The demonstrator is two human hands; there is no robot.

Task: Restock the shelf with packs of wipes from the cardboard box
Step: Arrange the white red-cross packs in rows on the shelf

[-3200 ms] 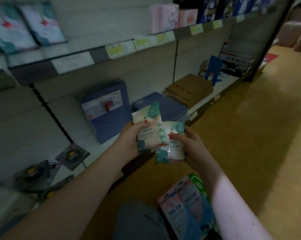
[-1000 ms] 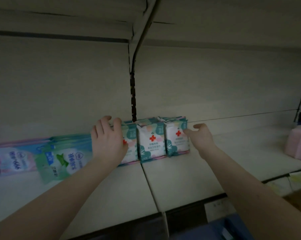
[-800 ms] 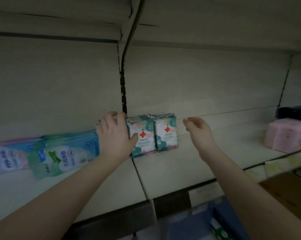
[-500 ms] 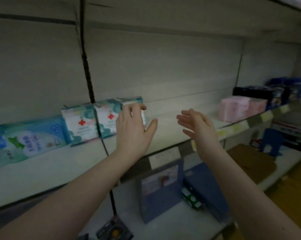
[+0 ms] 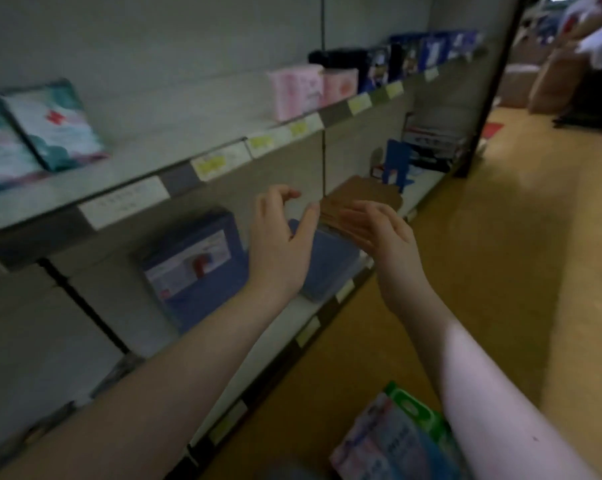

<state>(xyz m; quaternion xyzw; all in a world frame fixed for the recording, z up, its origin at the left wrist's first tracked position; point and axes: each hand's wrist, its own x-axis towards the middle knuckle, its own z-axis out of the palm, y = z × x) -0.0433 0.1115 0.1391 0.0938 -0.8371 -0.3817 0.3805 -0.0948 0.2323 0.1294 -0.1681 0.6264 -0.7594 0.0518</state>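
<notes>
Teal-and-white packs of wipes [image 5: 52, 124] with a red cross stand on the upper shelf [image 5: 175, 147] at the far left. My left hand [image 5: 278, 237] hangs in mid-air below that shelf, fingers loosely bent, holding nothing. My right hand [image 5: 379, 233] is beside it, palm up, fingers relaxed and empty. More packs of wipes [image 5: 393, 441], pink, blue and green, lie at the bottom edge of view under my right forearm. The cardboard box itself is hidden.
Blue boxes [image 5: 192, 268] and flat brown cardboard [image 5: 361, 199] sit on the lower shelf. Pink packs [image 5: 296, 88] and dark blue packs [image 5: 427, 53] line the upper shelf to the right. A yellow floor aisle [image 5: 500, 254] runs along the right.
Both hands let go of the wipes set on the upper shelf and drew back and down. The view swung right and downward, toward the lower shelf and the floor.
</notes>
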